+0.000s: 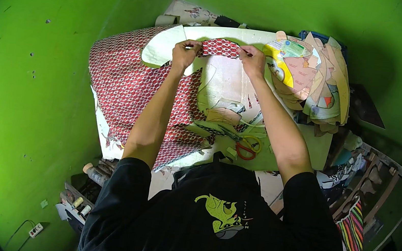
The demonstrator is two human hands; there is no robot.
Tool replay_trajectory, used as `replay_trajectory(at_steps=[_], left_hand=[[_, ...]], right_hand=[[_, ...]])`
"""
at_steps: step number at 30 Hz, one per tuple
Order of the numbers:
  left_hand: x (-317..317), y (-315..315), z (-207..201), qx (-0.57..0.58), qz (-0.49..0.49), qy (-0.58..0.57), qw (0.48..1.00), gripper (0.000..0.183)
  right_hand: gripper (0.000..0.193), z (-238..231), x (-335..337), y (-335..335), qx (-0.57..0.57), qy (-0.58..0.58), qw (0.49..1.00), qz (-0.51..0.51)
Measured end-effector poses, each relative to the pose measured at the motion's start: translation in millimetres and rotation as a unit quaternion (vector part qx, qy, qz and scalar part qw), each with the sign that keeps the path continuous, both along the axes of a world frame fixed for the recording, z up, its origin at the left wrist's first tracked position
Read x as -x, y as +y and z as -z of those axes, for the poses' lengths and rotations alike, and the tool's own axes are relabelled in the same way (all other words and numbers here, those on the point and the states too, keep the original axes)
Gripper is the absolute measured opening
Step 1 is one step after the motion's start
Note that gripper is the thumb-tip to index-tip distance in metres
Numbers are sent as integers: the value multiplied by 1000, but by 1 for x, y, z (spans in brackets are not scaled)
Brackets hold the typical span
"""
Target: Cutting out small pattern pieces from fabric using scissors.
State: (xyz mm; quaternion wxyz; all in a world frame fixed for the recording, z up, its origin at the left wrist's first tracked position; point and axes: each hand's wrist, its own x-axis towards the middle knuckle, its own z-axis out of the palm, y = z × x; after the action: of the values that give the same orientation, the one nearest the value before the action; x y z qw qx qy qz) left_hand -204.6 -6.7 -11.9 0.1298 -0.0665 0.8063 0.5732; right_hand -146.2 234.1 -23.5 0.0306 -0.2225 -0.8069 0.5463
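Between my two hands a small piece of red patterned fabric (219,48) is stretched out over the far part of the table. My left hand (185,54) pinches its left end, and my right hand (252,61) pinches the right end. Beneath and around it lies a pale curved sheet (163,48). A large cloth (127,82) in the same red pattern spreads over the left side, below my left forearm. Scissors (248,147) with red and yellow handles lie near the table's front edge, close to my body.
A tall pile of paper pattern pieces (328,76) stands at the far right. Fabric scraps (225,116) lie mid-table. A wooden rack (382,187) with a striped cloth (351,234) is at the right. Thread spools (81,206) sit low at the left. Green walls (43,77) close in behind.
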Motion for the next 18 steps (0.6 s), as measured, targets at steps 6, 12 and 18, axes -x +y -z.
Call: replay_trajectory(at_steps=[6,12,18], left_hand=[[11,7,2,125,32,20,991,18],[9,12,17,195,48,97,975,22],[4,19,17,197,24,112,974,18]], right_hand=[[18,8,19,-1,-94,-1,996,-6],[15,14,23,-4,-91,-22,996,6],[16,20,21,-6,-121,-28,992,5]])
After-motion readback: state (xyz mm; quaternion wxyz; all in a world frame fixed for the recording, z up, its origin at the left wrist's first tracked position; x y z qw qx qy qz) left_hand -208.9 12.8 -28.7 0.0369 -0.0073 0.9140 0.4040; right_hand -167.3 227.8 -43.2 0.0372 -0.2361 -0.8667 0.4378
